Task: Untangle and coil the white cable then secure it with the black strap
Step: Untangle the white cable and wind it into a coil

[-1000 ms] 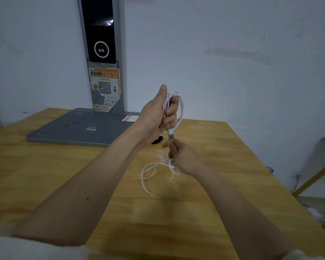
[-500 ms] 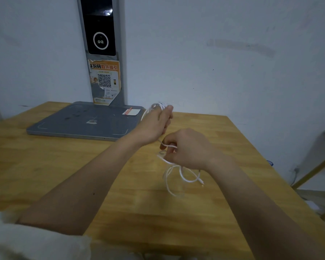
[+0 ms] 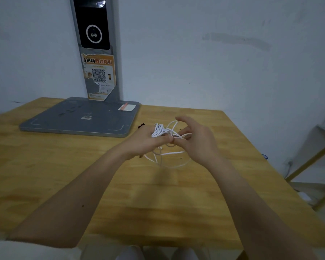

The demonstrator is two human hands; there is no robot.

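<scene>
A person is standing at a wooden table, both bare forearms reaching out over its middle. The left hand is gripping a bundle of turns of the white cable, fingers curled round the gathered loops just above the tabletop, nearer the far edge than the near one. The right hand is meeting it fingertip to fingertip, thumb and forefinger appearing to pinch a strand while the other fingers are spreading loosely; the blur is making the exact hold hard to confirm. Slack loops of cable are hanging and trailing onto the wood below both hands. A small dark shape, probably the black strap, is peeking out just beyond the left hand; whether it is lying on the table or held I cannot tell. A grey scale platform with an upright post is sitting at the far left corner, against the wall.

The winding looks partly done. To do it well, the right hand should be feeding each strand in evenly, matching loop size, keeping light tension, and clearing the trailing slack of crossings before adding it to the bundle.
</scene>
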